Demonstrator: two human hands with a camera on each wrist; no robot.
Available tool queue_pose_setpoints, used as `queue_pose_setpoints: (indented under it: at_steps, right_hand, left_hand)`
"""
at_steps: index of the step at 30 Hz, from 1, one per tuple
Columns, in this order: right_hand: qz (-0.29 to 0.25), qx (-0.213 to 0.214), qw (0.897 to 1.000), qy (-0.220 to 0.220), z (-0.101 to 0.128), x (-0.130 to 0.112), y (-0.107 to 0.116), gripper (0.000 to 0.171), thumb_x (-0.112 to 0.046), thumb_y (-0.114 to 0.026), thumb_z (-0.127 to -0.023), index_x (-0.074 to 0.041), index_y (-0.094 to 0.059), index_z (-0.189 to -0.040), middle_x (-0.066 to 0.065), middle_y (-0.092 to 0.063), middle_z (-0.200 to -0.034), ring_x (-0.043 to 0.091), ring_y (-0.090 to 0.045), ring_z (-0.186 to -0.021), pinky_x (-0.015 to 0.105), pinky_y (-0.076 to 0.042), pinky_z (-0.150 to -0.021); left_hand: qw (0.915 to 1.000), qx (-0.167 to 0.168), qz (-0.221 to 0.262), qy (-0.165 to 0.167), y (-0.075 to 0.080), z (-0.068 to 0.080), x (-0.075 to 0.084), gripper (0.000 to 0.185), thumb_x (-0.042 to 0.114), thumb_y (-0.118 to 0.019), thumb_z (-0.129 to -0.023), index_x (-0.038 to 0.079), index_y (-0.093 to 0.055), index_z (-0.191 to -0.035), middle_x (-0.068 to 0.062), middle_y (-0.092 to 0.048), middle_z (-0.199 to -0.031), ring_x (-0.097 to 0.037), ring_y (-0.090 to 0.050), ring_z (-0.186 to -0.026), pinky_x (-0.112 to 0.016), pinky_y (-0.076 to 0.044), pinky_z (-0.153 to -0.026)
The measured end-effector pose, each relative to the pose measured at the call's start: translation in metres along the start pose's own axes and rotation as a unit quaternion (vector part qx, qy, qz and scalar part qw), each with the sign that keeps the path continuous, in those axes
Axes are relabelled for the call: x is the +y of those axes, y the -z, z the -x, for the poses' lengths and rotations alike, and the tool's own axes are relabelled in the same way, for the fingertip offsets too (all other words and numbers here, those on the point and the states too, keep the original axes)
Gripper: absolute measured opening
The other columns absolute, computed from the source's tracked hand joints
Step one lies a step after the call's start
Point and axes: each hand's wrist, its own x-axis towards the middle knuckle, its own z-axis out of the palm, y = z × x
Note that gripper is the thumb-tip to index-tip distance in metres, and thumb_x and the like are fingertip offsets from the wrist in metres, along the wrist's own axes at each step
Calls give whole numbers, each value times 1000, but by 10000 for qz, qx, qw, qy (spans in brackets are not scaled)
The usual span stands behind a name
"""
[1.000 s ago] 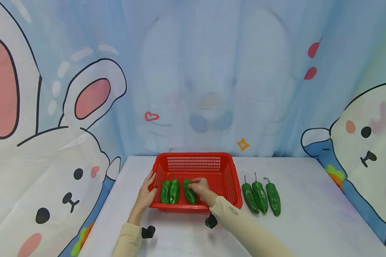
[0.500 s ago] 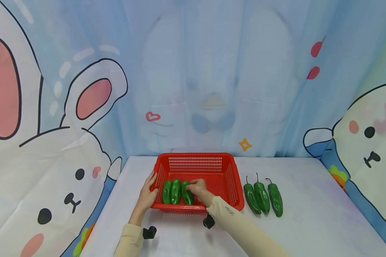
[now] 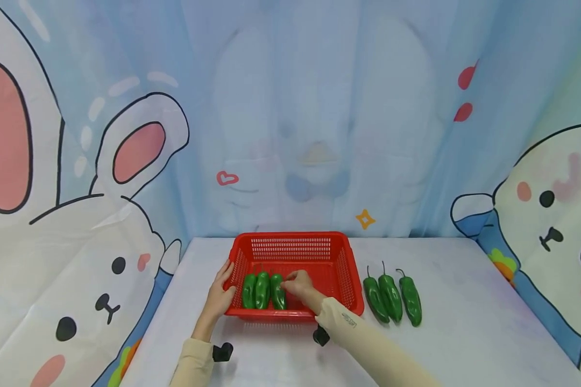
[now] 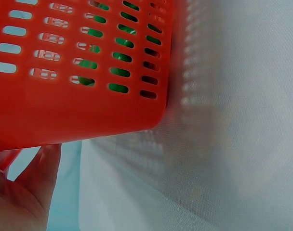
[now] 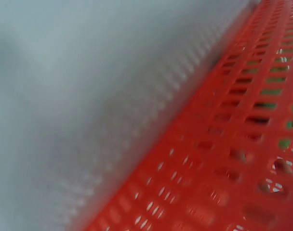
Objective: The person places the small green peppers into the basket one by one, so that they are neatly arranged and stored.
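Your right hand (image 3: 297, 284) pinches a glossy dark green plastic chili pepper (image 3: 277, 291), rightmost of three lying side by side at the near left of the red perforated plastic basket (image 3: 319, 238). Your left hand (image 3: 220, 293) rests with relaxed fingers against the basket's left wall. Three more green peppers (image 3: 392, 296) lie right of it on the white table (image 3: 465, 312).

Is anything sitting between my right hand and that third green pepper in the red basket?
Nothing visible does. The right hand is already touching the third green pepper inside the red plastic slotted basket, beside two other green peppers.
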Motion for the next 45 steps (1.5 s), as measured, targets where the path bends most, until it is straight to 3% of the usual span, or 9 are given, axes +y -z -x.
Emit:
queue_pose_setpoints:
  at_steps: [8,17,21,29,39,45]
  right_hand:
    - [-363,75,9992,165,2,0,15,37,-9,-65,-90,9,-61,-122,19,-66,-102,35,-65,-90,45,-56,-71]
    - [-1324,-690,9886,196,5,-12,33,50,-9,-60,-92,5,-49,-139,20,-63,-119,44,-60,-112,53,-54,-87]
    - [-1400,-814,9862,345,7,-15,43,51,-10,-61,-94,3,-47,-141,21,-63,-121,44,-59,-115,55,-52,-89]
    - [-1483,-840,9835,605,16,-10,65,49,-14,-63,-94,3,-50,-138,22,-62,-124,31,-68,-99,54,-53,-87]
    - [-1375,-617,9865,632,25,10,109,50,-17,-62,-95,2,-49,-140,21,-63,-121,38,-68,-103,51,-54,-86]
    - [-1471,-647,9848,653,29,19,139,52,-17,-59,-97,3,-45,-143,28,-59,-128,40,-64,-111,47,-55,-86]
  left_hand:
    - [10000,18,-20,49,2,-1,2,66,-7,-52,-86,0,-38,-150,-13,-25,-161,-39,-20,-147,-59,-27,-112]
    - [9999,-20,-33,142,3,-2,2,66,-7,-51,-87,0,-36,-151,-13,-24,-161,-39,-19,-147,-59,-27,-111]
    - [9998,-101,-67,173,5,0,3,66,-6,-50,-88,1,-34,-152,-12,-22,-162,-38,-17,-148,-59,-25,-112]
    - [9998,-94,-138,105,6,2,2,65,-8,-50,-87,-1,-35,-151,-15,-23,-161,-41,-18,-147,-60,-27,-111]
    - [9998,-168,-122,46,4,5,6,65,-8,-50,-88,-1,-35,-151,-16,-22,-161,-42,-18,-147,-61,-28,-110]
    - [9997,-191,-124,53,2,5,7,65,-7,-50,-88,-2,-34,-151,-16,-22,-161,-42,-17,-147,-61,-27,-110]
